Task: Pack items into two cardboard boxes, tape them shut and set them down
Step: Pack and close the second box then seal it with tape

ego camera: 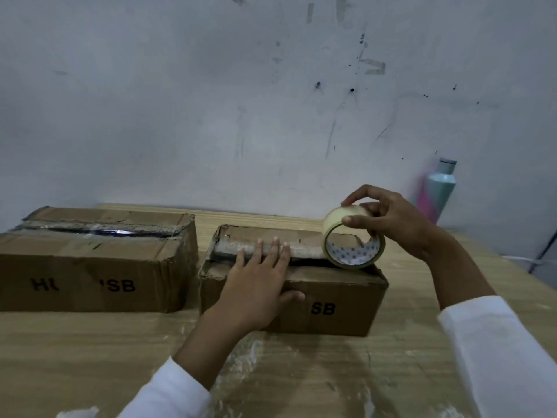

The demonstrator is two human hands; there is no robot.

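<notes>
Two brown cardboard boxes sit on the wooden table (90, 357). The left box (90, 267) has its flaps down with shiny tape along the top seam. The right box (331, 300) is smaller, flaps down, with a strip of tape running along its seam. My left hand (259, 282) lies flat on that box's top and front edge, fingers spread, pressing on the tape. My right hand (388, 218) grips a roll of clear tape (352, 236) standing on edge at the right end of the box top.
A pale blue and pink bottle (437, 191) stands at the back right against the marked white wall. A dark stand leg shows at the far right edge (542, 251). Table surface stretches in front of the boxes.
</notes>
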